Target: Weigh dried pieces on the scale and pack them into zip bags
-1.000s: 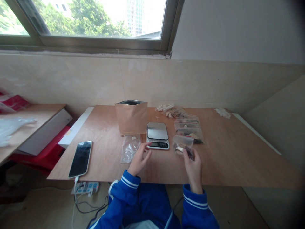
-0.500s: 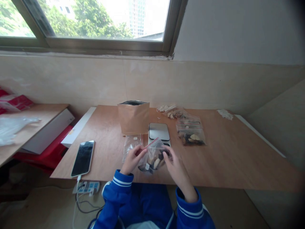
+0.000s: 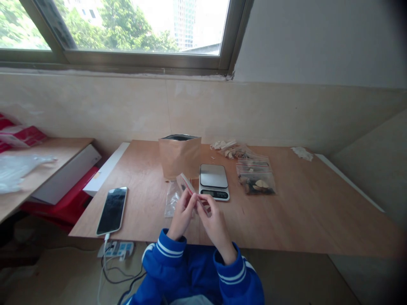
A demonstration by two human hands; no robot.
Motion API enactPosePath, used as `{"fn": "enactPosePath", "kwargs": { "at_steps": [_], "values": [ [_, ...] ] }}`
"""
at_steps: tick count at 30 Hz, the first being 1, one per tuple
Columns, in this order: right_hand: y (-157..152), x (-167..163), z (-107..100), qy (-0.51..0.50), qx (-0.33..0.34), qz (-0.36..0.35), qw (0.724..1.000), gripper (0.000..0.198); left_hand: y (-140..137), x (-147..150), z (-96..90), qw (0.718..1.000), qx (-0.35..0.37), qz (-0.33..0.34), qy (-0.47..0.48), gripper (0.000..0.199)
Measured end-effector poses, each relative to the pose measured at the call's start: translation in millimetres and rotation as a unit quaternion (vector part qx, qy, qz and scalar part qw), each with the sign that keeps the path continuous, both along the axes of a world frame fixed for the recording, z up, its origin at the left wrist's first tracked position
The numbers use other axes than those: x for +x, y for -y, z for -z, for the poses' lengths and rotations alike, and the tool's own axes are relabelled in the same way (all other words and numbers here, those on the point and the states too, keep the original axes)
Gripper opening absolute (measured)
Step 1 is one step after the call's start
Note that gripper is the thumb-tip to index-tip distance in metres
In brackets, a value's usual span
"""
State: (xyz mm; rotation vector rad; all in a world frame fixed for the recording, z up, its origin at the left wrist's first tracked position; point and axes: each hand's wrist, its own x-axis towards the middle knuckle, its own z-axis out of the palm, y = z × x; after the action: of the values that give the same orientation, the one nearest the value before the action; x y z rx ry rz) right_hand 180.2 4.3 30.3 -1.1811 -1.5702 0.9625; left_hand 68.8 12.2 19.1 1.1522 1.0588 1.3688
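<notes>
Between my two hands is a clear zip bag (image 3: 187,184) with a red seal line, its top edge tilted up to the left. My left hand (image 3: 183,212) pinches the seal edge with thumb and fingers. My right hand (image 3: 212,218) grips the same edge just to the right, fingertips close to the left ones. The bag's contents are mostly hidden behind my hands. Just beyond my right hand lies a digital kitchen scale (image 3: 214,177) with a bare metal plate. Another flat clear bag (image 3: 171,200) lies on the table beside my left hand.
A kraft paper pouch (image 3: 179,157) stands open-topped behind the hands. To the right are filled zip bags (image 3: 257,180) and a pile of pale dried pieces (image 3: 233,150). A phone (image 3: 112,211) on a cable lies at left. A crumpled white item (image 3: 302,153) sits far right.
My right hand has moved left to meet my left hand at the bag's seal. The bag has turned from showing its dark and pale contents to nearly edge-on, uncovering the scale's display.
</notes>
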Motion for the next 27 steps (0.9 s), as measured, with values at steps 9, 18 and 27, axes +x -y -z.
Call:
{"fn": "enactPosePath", "kwargs": {
  "at_steps": [9,18,27],
  "values": [
    [-3.7,6.2,2.7,0.010,-0.013,0.012,1.000,0.030,-0.5,-2.3,2.4,0.994,0.010,0.027,-0.103,0.031],
    [-2.8,15.2,6.2,-0.006,-0.020,0.026,0.999,0.032,1.4,-0.8,-0.7,0.991,0.003,0.065,-0.120,0.031],
    [1.9,14.0,-3.8,-0.006,-0.023,0.034,0.999,0.025,3.3,-0.2,0.6,0.993,0.007,0.049,-0.110,0.032]
  ]
}}
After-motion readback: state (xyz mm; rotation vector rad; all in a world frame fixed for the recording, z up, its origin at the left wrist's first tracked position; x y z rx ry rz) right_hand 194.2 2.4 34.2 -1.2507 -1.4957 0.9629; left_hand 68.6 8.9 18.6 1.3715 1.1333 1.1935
